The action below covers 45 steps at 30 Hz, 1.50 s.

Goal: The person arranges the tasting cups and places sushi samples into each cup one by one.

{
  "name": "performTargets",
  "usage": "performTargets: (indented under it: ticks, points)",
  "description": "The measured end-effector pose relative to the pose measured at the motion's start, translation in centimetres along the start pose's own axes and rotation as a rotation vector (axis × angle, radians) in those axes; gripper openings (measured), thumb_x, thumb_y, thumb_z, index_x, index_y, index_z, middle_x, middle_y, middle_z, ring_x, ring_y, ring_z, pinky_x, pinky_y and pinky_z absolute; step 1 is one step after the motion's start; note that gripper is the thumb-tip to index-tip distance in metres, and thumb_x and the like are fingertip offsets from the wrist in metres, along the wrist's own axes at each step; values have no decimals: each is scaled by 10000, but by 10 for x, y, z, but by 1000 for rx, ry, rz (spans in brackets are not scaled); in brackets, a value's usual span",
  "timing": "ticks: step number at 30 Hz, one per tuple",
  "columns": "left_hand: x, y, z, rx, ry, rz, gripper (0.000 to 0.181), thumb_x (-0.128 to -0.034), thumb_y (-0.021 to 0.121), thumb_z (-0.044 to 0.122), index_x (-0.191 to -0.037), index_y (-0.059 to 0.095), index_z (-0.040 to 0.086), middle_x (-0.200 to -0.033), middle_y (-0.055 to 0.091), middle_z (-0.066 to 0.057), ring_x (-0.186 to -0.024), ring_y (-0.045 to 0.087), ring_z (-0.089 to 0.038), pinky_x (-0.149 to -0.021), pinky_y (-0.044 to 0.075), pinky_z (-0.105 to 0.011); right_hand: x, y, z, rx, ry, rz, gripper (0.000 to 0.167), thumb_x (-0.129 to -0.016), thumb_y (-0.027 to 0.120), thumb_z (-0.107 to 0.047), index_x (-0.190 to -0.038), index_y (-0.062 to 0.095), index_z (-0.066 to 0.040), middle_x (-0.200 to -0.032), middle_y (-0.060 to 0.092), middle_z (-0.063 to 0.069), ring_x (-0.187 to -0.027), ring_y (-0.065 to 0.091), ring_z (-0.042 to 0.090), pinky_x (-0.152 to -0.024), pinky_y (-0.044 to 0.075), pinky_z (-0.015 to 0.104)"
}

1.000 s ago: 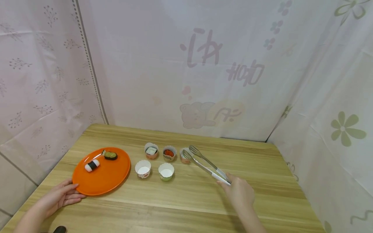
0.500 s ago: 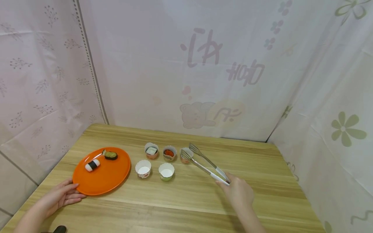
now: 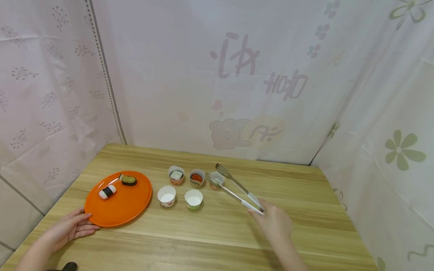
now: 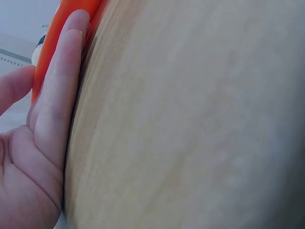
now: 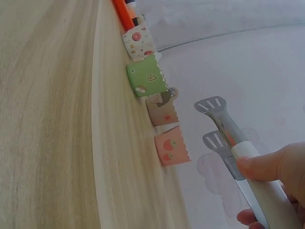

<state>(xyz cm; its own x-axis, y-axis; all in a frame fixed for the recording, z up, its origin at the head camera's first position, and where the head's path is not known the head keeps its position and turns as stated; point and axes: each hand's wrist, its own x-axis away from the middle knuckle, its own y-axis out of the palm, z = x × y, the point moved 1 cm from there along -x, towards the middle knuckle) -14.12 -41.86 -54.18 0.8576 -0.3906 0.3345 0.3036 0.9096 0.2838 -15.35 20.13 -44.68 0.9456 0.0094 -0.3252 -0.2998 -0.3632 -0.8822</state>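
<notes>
At lower left, the orange plate (image 3: 125, 205) is pinched by the left hand (image 3: 72, 227), seemingly for steadiness; right of centre, parted tongs (image 3: 251, 207) are gripped by the right hand (image 3: 276, 223), probably for control.

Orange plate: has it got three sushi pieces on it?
No, the orange plate bears just two: a black-banded white piece and a green-topped piece.

Back curtain (image 3: 162, 75) w/ lettering (image 3: 286, 86), approx. "HO" + unclear chars; other marks (image 3: 222, 62) illegible
</notes>
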Motion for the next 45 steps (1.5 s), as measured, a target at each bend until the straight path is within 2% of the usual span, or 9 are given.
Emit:
performTargets:
  ticks: [8,17,24,31,36,41,45]
  points:
    - [0,1,1,1,-1,-2,723,-1069,317,167,-1361,-268,-144,-1092,655,-182,-1027,641,-313,-928,487,-460,-1,-2,-6,-24,-1,6,526,-752,805,-394,-1146,696,-62,-730,647,-4,-428,363,91,-336,285,212]
    - [0,0,0,1,2,-13,713,-1070,306,162,-1353,-267,-155,-1094,653,-194,-1030,639,-317,-927,487,-464,-2,-1,-14,-13,-45,9,565,-745,799,-424,-1148,690,-43,-768,682,31,-420,373,74,-336,293,187]
    - [1,0,0,17,2,-17,690,-1068,314,153,-1364,-220,-166,-1094,651,-199,-1032,637,-326,-933,481,-465,-4,-1,-24,-24,-71,20,577,-746,793,-445,-1174,687,-72,-724,636,-25,-419,321,65,-334,268,181]
    - [1,0,1,25,8,-16,629,-1069,310,147,-1371,-133,-182,-1097,650,-204,-1034,635,-332,-932,481,-470,-6,-3,-30,-24,-81,20,554,-746,802,-418,-1165,688,-73,-725,634,-23,-427,337,61,-343,278,193]
    - [0,-1,1,14,8,-14,648,-1071,298,148,-1371,-177,-173,-1096,652,-197,-1032,637,-326,-930,484,-468,-6,-1,-33,-25,-93,20,544,-734,813,-416,-1146,697,-80,-738,647,-25,-444,374,53,-347,297,184]
    - [0,-1,1,16,8,-10,641,-1069,308,147,-1378,-150,-176,-1098,651,-195,-1032,637,-326,-931,483,-471,-6,4,-37,-32,-104,23,538,-725,824,-400,-1135,701,-75,-764,676,-5,-458,404,42,-343,303,177]
    - [0,0,0,13,7,-6,664,-1069,306,148,-1375,-193,-167,-1097,653,-190,-1032,637,-324,-930,484,-471,-6,6,-40,-59,-101,10,546,-730,815,-419,-1145,700,-84,-796,693,8,-441,384,44,-340,299,186]
